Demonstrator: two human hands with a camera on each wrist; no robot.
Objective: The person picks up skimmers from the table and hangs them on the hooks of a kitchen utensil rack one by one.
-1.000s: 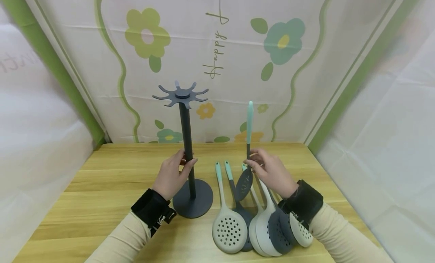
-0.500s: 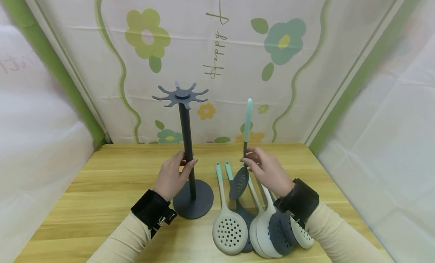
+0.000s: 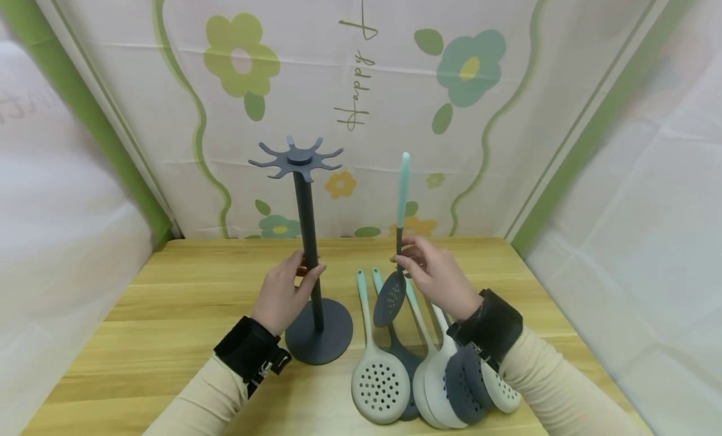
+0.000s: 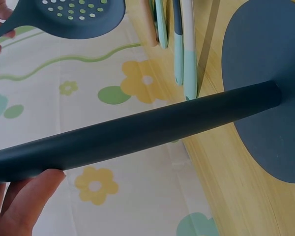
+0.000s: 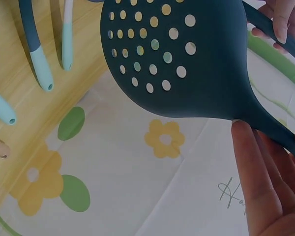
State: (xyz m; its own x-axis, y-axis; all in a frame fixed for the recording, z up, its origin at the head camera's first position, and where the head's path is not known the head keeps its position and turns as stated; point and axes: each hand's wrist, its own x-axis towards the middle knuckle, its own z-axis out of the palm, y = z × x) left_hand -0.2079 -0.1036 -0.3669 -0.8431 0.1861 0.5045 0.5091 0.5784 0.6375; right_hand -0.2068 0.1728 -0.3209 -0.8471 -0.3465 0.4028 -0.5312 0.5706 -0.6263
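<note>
In the head view my left hand [image 3: 286, 293] grips the post of a dark utensil stand [image 3: 306, 226]. That stand is upright, with a round base on the table and a ring of hooks on top. My right hand [image 3: 437, 274] pinches the neck of a dark skimmer [image 3: 390, 298], its mint handle pointing up and its perforated head hanging down. The skimmer is to the right of the post, apart from it. In the right wrist view the skimmer head [image 5: 216, 64] shows round holes, with my fingers [image 5: 258, 177] at its neck.
A pale skimmer [image 3: 380, 386] lies on the wooden table [image 3: 186, 311] right of the base. Beside it are a dark utensil [image 3: 410, 361] and several overlapping white and dark utensils [image 3: 462, 386]. Printed fabric [image 3: 389, 110] stands behind the table.
My right hand has moved left and slightly up with the skimmer, bringing it closer to the stand. My left hand keeps its hold on the post.
</note>
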